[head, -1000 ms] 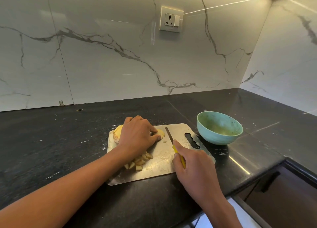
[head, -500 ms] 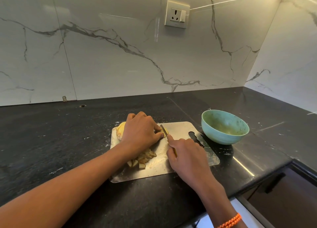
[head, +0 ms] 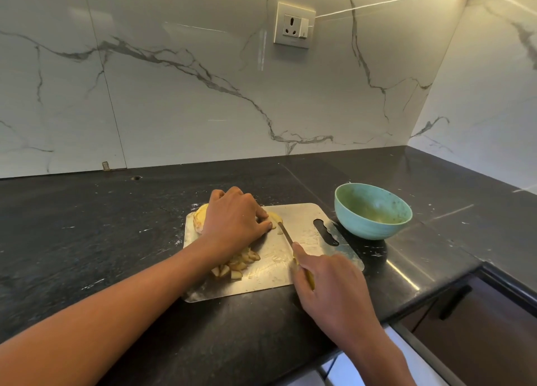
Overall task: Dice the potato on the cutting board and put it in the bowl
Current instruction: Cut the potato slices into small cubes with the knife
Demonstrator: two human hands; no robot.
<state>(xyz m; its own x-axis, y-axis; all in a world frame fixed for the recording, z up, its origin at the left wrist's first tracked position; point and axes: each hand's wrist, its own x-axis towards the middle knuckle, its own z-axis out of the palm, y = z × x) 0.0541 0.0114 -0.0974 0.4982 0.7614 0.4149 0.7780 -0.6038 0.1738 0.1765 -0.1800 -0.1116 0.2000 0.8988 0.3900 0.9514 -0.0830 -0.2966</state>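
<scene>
A steel cutting board (head: 302, 214) lies on the black counter. My left hand (head: 235, 220) curls over a yellow potato piece (head: 274, 217) at the board's far side, and a larger potato chunk (head: 200, 216) shows behind the hand on the left. A pile of diced potato (head: 236, 265) sits by my left wrist. My right hand (head: 328, 281) grips a yellow-handled knife (head: 286, 234), whose blade points at the held piece and touches the board just right of it. A teal bowl (head: 373, 211) stands to the right of the board.
The black counter (head: 87, 240) runs into a corner with marble walls behind and at the right. A wall socket (head: 294, 25) sits above. The counter's front edge drops off at the lower right over a dark cabinet (head: 479, 327).
My right hand has drawn the knife back toward me, after pushing it in against the held potato piece half a second ago. My left hand has stayed on the potato.
</scene>
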